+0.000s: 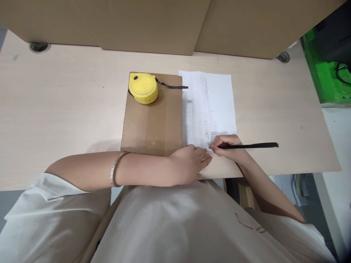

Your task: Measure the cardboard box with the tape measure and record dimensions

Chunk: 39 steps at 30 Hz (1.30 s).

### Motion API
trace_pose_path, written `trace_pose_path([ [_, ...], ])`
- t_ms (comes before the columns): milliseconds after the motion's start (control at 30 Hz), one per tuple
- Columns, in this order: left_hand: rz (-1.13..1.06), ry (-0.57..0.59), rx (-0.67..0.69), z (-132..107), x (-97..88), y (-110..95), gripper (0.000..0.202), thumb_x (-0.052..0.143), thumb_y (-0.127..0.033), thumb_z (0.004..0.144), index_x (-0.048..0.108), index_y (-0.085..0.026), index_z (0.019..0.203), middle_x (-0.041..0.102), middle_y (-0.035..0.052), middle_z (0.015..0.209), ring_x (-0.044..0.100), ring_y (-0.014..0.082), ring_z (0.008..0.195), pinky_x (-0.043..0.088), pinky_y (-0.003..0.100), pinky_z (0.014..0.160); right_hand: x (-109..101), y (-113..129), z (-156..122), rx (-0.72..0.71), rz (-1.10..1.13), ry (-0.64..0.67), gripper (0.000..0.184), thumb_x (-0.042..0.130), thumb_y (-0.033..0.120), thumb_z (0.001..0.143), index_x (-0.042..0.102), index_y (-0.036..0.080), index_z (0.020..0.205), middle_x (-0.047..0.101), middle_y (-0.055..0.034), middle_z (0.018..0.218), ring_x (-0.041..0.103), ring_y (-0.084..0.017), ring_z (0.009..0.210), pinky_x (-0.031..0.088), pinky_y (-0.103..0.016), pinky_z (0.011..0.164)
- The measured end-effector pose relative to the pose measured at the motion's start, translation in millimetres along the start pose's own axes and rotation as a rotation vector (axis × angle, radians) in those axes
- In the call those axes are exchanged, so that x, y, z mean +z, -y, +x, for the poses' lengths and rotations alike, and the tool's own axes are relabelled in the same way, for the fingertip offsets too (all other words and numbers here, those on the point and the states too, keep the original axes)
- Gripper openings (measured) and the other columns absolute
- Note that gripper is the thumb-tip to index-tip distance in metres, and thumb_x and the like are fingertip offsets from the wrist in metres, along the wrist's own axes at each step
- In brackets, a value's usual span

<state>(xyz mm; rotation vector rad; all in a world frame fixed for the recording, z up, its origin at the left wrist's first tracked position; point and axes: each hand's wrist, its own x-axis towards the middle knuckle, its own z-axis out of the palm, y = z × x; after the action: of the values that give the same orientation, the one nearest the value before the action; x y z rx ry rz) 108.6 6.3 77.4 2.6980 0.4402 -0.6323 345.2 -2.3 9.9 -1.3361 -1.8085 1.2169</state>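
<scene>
My right hand is closed around a black pen, its tip touching the lower part of a printed white sheet. My left hand lies flat with fingers stretched over the sheet's bottom edge, holding nothing. A silver bracelet circles my left wrist. Left of the sheet lies a brown cardboard piece. A yellow tape measure with a black strap rests on its top end.
The pale wooden desk has cable holes at the far left and far right. Cardboard panels stand along the back edge. A green object sits beyond the desk's right side.
</scene>
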Motion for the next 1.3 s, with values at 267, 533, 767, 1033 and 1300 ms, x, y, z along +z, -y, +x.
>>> trace_pose_path([
  [267, -0.013, -0.007, 0.002, 0.8, 0.4, -1.0, 0.067, 0.049, -0.048, 0.113, 0.042, -0.022, 0.175, 0.056, 0.009, 0.172, 0.054, 0.0275, 0.156, 0.051, 0.038, 0.12, 0.1, -0.1, -0.4, -0.044, -0.028, -0.006, 0.037, 0.076, 0.026, 0.095, 0.058, 0.02, 0.063, 0.059, -0.0005, 0.061, 0.05, -0.012, 0.055, 0.036, -0.028, 0.051],
  [533, 0.025, -0.01, 0.014, -1.1, 1.6, -0.6, 0.068, 0.047, -0.049, 0.115, 0.038, -0.019, 0.176, 0.054, 0.0095, 0.174, 0.052, 0.0265, 0.158, 0.05, 0.038, 0.121, -0.1, 0.7, -0.4, -0.011, -0.032, -0.006, 0.039, 0.079, 0.032, 0.094, 0.058, 0.02, 0.063, 0.059, -0.0009, 0.061, 0.049, -0.012, 0.055, 0.036, -0.029, 0.051],
  [767, -0.041, -0.052, 0.002, 0.3, 4.8, -0.5, 0.067, 0.053, -0.046, 0.112, 0.045, -0.02, 0.173, 0.058, 0.0109, 0.17, 0.057, 0.029, 0.153, 0.052, 0.038, 0.118, 0.1, -0.1, -0.9, -0.014, -0.039, -0.023, 0.042, 0.08, 0.036, 0.094, 0.057, 0.021, 0.062, 0.058, -0.0012, 0.061, 0.049, -0.013, 0.055, 0.037, -0.029, 0.052],
  [1033, 0.021, 0.022, 0.009, -0.9, 1.0, -0.3, 0.069, 0.046, -0.048, 0.115, 0.036, -0.018, 0.177, 0.048, 0.0081, 0.179, 0.051, 0.0273, 0.157, 0.05, 0.039, 0.122, -0.6, 1.4, -1.7, -0.025, -0.02, -0.029, 0.038, 0.076, 0.027, 0.094, 0.056, 0.021, 0.062, 0.058, -0.0004, 0.06, 0.049, -0.012, 0.055, 0.036, -0.029, 0.052],
  [1300, 0.004, 0.006, 0.0, 0.1, 3.8, -0.7, 0.068, 0.047, -0.048, 0.114, 0.038, -0.023, 0.176, 0.05, 0.0059, 0.177, 0.053, 0.0279, 0.156, 0.051, 0.042, 0.122, -2.3, 1.8, -1.7, -0.005, -0.066, -0.013, 0.042, 0.078, 0.035, 0.095, 0.056, 0.021, 0.062, 0.058, -0.0009, 0.061, 0.049, -0.013, 0.057, 0.037, -0.03, 0.054],
])
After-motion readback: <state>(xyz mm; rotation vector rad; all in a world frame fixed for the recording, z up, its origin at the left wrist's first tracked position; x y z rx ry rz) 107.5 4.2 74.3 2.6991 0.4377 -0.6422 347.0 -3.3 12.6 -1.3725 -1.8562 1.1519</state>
